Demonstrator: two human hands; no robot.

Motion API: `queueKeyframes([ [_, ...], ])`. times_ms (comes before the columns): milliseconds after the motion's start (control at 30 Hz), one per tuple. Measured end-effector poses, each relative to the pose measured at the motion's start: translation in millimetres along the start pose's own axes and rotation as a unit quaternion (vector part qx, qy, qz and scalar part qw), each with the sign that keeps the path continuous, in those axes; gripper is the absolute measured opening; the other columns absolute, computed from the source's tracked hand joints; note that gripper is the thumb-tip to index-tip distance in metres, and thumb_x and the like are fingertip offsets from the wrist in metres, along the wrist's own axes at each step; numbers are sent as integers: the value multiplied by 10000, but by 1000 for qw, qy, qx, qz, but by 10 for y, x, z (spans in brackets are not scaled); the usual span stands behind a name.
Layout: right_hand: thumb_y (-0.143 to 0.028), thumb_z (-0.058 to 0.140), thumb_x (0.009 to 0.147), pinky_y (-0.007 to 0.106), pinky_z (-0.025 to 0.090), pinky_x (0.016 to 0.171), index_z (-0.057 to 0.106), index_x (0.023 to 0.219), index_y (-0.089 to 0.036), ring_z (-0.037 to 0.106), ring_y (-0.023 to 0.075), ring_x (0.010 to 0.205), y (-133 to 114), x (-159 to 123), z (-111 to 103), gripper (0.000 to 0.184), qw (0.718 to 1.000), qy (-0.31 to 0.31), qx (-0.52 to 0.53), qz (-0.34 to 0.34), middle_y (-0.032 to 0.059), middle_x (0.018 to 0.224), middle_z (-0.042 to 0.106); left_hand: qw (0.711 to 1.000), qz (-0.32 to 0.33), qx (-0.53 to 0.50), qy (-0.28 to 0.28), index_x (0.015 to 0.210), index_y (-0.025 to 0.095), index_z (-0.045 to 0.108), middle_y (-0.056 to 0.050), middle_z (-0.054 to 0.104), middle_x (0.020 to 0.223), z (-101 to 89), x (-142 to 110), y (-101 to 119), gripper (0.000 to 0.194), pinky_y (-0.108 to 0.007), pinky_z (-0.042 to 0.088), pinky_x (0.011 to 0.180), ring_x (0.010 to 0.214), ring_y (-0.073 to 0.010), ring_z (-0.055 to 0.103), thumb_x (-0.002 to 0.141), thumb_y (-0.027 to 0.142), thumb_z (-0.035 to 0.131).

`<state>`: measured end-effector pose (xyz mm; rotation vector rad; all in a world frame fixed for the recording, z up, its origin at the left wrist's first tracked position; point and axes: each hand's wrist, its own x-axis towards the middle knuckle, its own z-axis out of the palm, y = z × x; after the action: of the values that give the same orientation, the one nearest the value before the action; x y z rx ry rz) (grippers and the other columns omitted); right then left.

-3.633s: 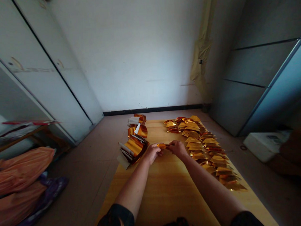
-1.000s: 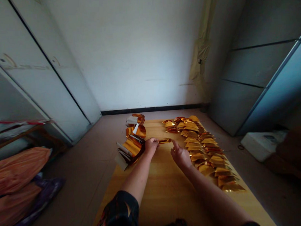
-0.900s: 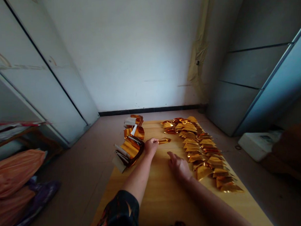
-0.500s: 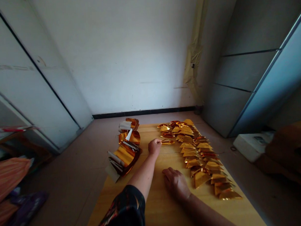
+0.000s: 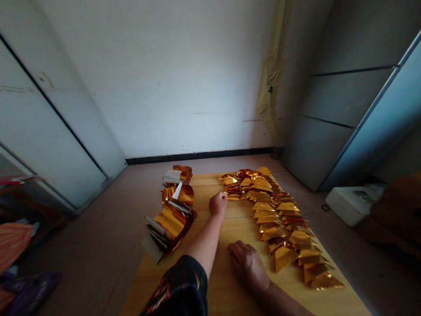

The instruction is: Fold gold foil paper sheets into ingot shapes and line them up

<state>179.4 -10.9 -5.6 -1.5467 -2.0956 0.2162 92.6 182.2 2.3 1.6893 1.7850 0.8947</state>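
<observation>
My left hand (image 5: pixel 218 204) is closed in a pinch at the far part of the table. Its fingertips meet the near end of a folded gold foil paper (image 5: pixel 235 196), beside other folded pieces. My right hand (image 5: pixel 250 266) lies palm down on the wood closer to me, holding nothing that I can see. To its right, overlapping folded gold foil papers (image 5: pixel 267 213) form rows down the table's right side. Bundles of unfolded gold foil sheets (image 5: pixel 171 220) with pale backs lie along the left edge.
The wooden table (image 5: pixel 213 250) stands on a tiled floor before a white wall (image 5: pixel 180 85). A grey cabinet (image 5: pixel 337 126) rises at right, with a white box (image 5: pixel 350 204) near its foot. Pale cabinet doors (image 5: pixel 39 118) and an orange bag (image 5: pixel 9 245) are at left.
My left hand has moved slightly, and the folded foil paper by its fingertips now lies closer against the pieces behind it. My right hand stays on the table. The view has shifted a little.
</observation>
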Motion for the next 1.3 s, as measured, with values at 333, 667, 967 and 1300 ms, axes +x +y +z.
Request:
queueKeyframes([
  [333,-116,457,859,215,367,637,646,868,-216,571,122,674,-13,-12,-1,213,1000,12,10,-5,14,755,632,999,13,48,0,905,256,709,-22,730,950,122,35,42,189,-220,429,699,841,-155,646,804,183,567],
  [667,-101,459,843,217,366,644,635,860,-213,563,125,672,-25,-7,-12,209,1000,5,9,-2,12,754,624,993,68,91,-21,1033,242,673,-53,672,1069,107,5,32,276,-241,443,816,959,-170,610,786,154,583],
  [967,-96,456,838,215,373,646,631,897,-215,572,126,680,-3,3,-1,219,1000,-3,8,-9,16,789,635,996,83,42,7,1039,194,675,-68,669,1059,-50,-91,-89,364,-259,452,899,986,-170,605,747,38,522],
  [1300,-122,462,850,203,383,660,642,916,-220,592,124,708,10,46,-6,215,1000,-14,-10,-11,15,816,644,970,197,126,64,926,237,699,-45,689,998,-881,-675,-98,255,-304,416,934,981,-186,591,791,114,521],
])
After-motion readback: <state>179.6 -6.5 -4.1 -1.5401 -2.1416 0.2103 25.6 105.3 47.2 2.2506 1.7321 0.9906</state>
